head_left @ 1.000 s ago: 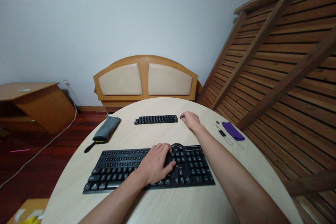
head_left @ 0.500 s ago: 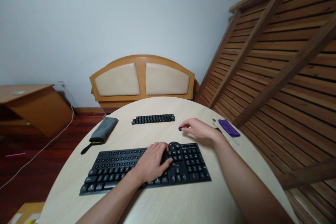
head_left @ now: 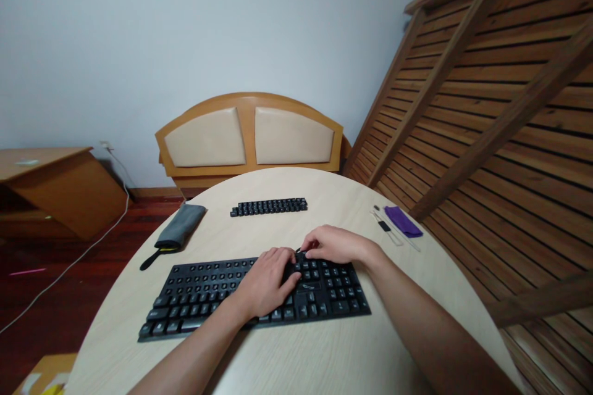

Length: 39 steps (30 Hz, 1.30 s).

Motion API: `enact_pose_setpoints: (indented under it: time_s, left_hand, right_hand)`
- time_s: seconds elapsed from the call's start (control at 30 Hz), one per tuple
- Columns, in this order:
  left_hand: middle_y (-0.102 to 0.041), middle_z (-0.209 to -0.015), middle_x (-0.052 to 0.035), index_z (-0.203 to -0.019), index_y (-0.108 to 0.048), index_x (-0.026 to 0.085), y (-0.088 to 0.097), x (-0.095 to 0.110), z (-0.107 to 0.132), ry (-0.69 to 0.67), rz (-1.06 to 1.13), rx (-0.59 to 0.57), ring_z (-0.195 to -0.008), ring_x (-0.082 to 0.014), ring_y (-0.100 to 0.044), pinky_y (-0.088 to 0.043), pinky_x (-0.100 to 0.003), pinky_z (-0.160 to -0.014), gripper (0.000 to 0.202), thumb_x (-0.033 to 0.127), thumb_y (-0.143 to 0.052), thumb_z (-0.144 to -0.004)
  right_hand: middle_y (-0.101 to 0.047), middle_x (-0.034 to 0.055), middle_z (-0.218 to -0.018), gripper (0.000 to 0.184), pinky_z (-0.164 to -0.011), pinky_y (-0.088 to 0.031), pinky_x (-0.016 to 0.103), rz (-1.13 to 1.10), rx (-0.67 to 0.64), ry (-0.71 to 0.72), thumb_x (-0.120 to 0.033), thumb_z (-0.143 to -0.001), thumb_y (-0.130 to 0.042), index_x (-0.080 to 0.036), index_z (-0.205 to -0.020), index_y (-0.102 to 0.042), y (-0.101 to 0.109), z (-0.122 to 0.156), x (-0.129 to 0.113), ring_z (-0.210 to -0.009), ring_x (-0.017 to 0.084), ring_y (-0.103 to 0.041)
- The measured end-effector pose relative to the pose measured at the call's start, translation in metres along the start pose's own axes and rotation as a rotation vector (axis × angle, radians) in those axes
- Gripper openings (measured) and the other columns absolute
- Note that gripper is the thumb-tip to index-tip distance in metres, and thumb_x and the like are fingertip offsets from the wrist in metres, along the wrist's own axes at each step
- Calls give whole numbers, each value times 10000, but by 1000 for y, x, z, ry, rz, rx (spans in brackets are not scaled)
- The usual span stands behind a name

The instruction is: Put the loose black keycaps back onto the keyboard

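A black keyboard [head_left: 206, 289] lies across the near part of the round table; its upper left rows show bare key sockets, while the lower rows and right side carry keycaps. Across its middle rests my left hand [head_left: 267, 281], open, thumb apart from the fingers, pressing on the board. At the back edge, right of my left hand, my right hand [head_left: 328, 244] pinches a small black keycap [head_left: 303, 252], mostly covered by the fingers. Behind the keyboard, loose black keycaps [head_left: 269, 206] stand in neat rows on the tabletop.
On the left of the table [head_left: 287, 364] lies a grey cloth [head_left: 181, 227] with a black strap. At right are a purple cloth [head_left: 404, 222] and a wire keycap puller [head_left: 384, 226]. A wooden headboard [head_left: 250, 136] and slatted panel [head_left: 491, 111] stand beyond.
My right hand has moved from the open tabletop near the loose rows down and left to the keyboard's back edge, carrying the keycap. My left hand stays on the keyboard.
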<state>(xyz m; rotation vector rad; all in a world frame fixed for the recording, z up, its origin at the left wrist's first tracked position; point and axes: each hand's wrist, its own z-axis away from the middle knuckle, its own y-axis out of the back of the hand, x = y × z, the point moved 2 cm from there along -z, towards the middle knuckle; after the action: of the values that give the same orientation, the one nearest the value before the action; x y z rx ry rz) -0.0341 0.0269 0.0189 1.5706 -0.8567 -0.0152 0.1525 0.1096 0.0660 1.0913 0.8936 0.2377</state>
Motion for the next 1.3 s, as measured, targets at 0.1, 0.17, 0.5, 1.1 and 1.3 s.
enact_pose_setpoints:
  time_s: [0.1,0.17,0.5,1.1,1.3]
  left_hand:
    - [-612,-1069,-64,-1047,-499,210,0,0,0,0,3,7,-992,-240,-557,-460,-422,-897,170,358,-480,-967]
    - [-612,-1065,-67,-1045,-498,208,0,0,0,1,3,4,-990,-242,-556,-457,-423,-897,169,357,-481,-967]
    - [-606,-1038,-68,-1049,-498,205,0,0,-1,5,0,-2,-975,-247,-547,-452,-433,-891,168,350,-487,-965]
    - [-607,-1049,-79,-1053,-499,206,-1,-1,-1,-2,-6,1,-982,-253,-546,-458,-440,-892,173,354,-459,-972]
    - [-610,-1047,-79,-1051,-502,206,-2,-1,-1,-1,-9,6,-977,-251,-549,-460,-439,-889,172,350,-465,-965]
  right_hand:
    - [-757,35,-1015,222,-758,-469,237,59,8,-22,-291,-854,-619,-232,-1019,-756,-1,1,-2,-909,183,-681]
    - [-757,30,-1015,216,-747,-463,241,104,15,-41,-298,-859,-613,-243,-1014,-753,-1,2,-5,-912,186,-681]
    - [-740,80,-1057,201,-811,-464,297,348,64,-134,-254,-863,-627,-223,-1034,-727,-3,7,-31,-1017,252,-673]
    - [-729,162,-1063,251,-839,-506,354,493,36,-216,-188,-905,-548,-167,-1054,-748,-6,8,-54,-1024,312,-683]
    - [-733,180,-1025,238,-816,-520,332,537,47,-214,-174,-895,-548,-149,-1003,-759,-8,5,-52,-988,301,-695]
